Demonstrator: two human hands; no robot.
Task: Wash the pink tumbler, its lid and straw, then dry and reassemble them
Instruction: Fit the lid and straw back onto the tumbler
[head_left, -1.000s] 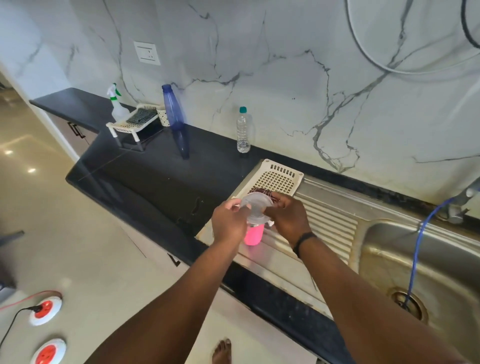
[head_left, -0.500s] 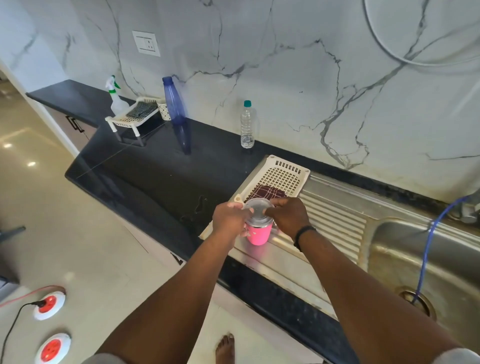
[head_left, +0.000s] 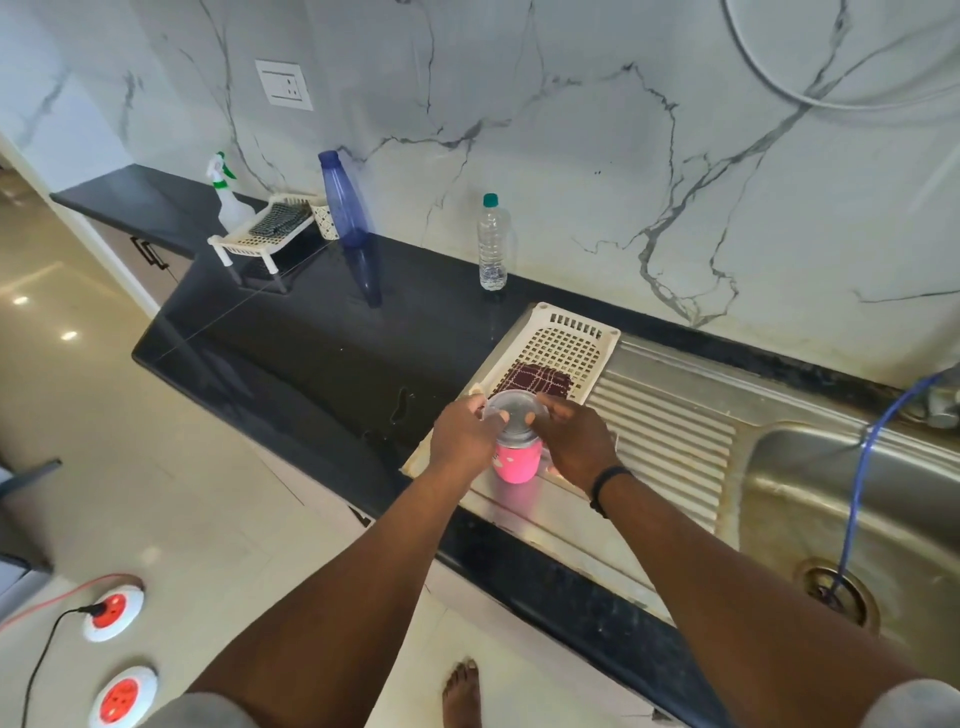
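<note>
Since the earlier frames, both hands have brought the lid (head_left: 514, 413) down from a tilt above the cup until it lies nearly level on the mouth of the pink tumbler (head_left: 514, 462).

Largest first: the steel drainboard (head_left: 660, 415) fills the centre right of the frame, and the white perforated tray (head_left: 566, 338) lies at its far left end, a checked maroon cloth (head_left: 540, 376) in it. The tumbler stands upright at centre, on the drainboard just this side of the tray. The left hand (head_left: 462, 441) and right hand (head_left: 571, 441) each pinch the lid's rim on opposite sides.

This looks like reassembly. Next, the lid probably wants even pressing or twisting home. No straw is visible.
</note>
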